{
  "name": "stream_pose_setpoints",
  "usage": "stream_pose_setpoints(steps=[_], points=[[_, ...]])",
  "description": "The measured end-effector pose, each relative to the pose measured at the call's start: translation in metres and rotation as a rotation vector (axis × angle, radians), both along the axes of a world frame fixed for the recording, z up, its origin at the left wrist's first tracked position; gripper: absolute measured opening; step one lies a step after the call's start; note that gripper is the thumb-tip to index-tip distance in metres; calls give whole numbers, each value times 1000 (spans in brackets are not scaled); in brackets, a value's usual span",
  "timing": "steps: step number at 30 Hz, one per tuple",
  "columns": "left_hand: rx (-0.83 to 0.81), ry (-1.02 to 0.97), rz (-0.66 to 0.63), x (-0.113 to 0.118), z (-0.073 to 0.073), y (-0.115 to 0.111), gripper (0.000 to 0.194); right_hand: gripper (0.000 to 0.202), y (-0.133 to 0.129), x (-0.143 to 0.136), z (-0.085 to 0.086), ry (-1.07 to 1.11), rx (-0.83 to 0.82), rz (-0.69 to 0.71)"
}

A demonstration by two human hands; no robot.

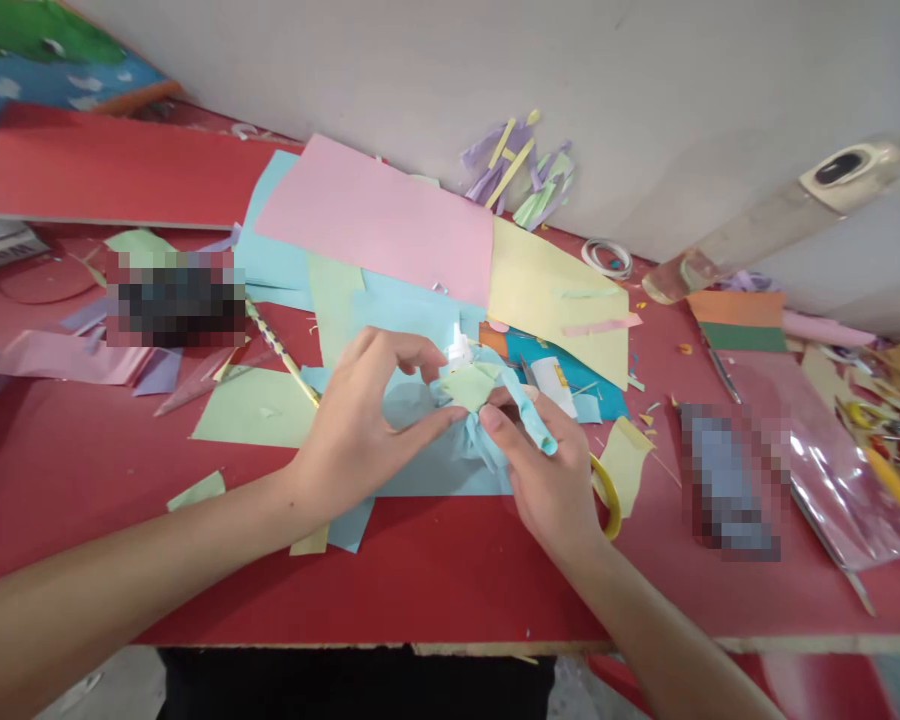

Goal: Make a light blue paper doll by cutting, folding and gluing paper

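Observation:
Between both hands is a small paper craft (471,386) with a pale green piece on top and crumpled light-blue paper around it. A rolled blue strip (529,410) sticks out on its right side. My left hand (371,400) has its thumb against the left edge, the index finger curved above it. My right hand (547,460) pinches the lower right part between thumb and fingers. Just behind the craft shows a white nozzle-like tip (460,345); what it belongs to is hidden. A yellow scissors-like handle (609,500) lies beside my right hand, partly covered.
Pink (390,215) and yellow (555,290) paper sheets lie behind my hands. A clear bottle (765,220) leans at the right near a tape-like ring (606,258). Blurred dark objects lie left (180,300) and right (727,480). Paper scraps cover the red table (435,580).

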State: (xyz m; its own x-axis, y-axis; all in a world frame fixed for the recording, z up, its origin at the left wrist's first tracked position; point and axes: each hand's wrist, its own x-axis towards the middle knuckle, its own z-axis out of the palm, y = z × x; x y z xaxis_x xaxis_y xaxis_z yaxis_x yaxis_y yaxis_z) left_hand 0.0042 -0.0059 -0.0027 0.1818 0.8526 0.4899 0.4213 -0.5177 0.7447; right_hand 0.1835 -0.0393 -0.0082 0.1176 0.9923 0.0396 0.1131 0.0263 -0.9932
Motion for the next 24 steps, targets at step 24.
stream_pose_setpoints(steps=[24], points=[[-16, -6, -4, -2, 7, -9, 17, 7, 0, -28, 10, 22, 53, -118]])
